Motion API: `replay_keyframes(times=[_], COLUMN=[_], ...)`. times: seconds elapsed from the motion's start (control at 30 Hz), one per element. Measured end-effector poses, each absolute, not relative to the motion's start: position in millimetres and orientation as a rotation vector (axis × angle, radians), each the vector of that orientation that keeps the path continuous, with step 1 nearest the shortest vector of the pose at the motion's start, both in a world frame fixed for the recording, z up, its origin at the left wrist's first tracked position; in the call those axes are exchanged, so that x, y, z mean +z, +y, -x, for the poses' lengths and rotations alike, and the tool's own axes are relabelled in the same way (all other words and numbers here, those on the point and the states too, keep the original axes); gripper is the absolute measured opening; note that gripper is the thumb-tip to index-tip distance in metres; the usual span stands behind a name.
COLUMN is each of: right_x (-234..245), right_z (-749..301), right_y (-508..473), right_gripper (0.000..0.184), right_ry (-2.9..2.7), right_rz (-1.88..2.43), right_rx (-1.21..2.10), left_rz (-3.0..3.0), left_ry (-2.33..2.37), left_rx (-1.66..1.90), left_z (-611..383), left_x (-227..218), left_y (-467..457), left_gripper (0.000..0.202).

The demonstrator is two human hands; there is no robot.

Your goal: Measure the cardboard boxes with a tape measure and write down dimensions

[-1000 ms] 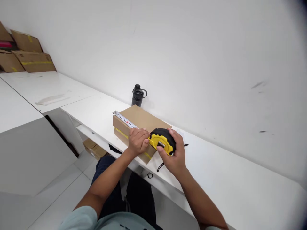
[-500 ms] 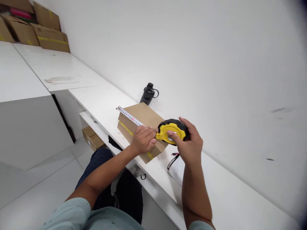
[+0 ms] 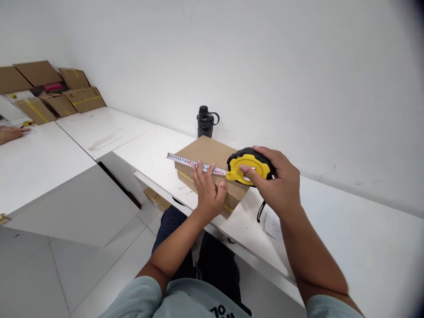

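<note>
My right hand (image 3: 281, 183) grips a yellow-and-black tape measure (image 3: 239, 164), its thumb on the yellow face. The metal blade (image 3: 177, 159) reaches out to the left across the top of a closed cardboard box (image 3: 213, 152), with its hooked end just past the box's left side. My left hand (image 3: 209, 194) lies over the near edge of the box, fingers stretched out and fingertips on the blade. Yellow tape runs along the box's front side. A black cord (image 3: 261, 212) shows below the tape measure.
A black bottle (image 3: 205, 126) stands behind the box by the wall. Written paper (image 3: 273, 225) lies beside my right forearm. Several cardboard boxes (image 3: 88, 99) are piled at the far left, where another person's hand (image 3: 11, 134) rests on the table. Below is a shelf with a carton (image 3: 157, 199).
My left hand has gone from closed fingers around the blade to outstretched fingers on it. More blade shows beside the case. The view has swung left, bringing another person's hand into sight.
</note>
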State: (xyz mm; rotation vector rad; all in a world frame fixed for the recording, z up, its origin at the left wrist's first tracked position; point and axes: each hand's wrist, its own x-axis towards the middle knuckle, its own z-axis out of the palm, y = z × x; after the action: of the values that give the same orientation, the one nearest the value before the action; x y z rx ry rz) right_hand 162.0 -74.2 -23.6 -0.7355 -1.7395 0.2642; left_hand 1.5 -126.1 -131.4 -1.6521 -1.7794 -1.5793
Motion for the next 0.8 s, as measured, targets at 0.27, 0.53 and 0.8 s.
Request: replay_keyframes(times=[0.27,0.53,0.8], right_x=[-18,-8,3], right_z=[-157,-167,-195], right_y=[-87,-101,-99], right_gripper=[0.030,0.028,0.037], right_ry=[-1.822,-1.920,-2.084], right_rz=[0.647,0.590,0.656], right_rx=[-0.049,-0.179,0.006], left_rz=[1.722,1.595,1.612], left_ry=[-1.963,-1.992,-1.865], left_rx=[-1.196,-1.129,-1.220], left_z=[16,103,108], left_x=[-114,-87,-104], left_y=[-140,-119,-116], left_gripper=[0.052,0.038,0.050])
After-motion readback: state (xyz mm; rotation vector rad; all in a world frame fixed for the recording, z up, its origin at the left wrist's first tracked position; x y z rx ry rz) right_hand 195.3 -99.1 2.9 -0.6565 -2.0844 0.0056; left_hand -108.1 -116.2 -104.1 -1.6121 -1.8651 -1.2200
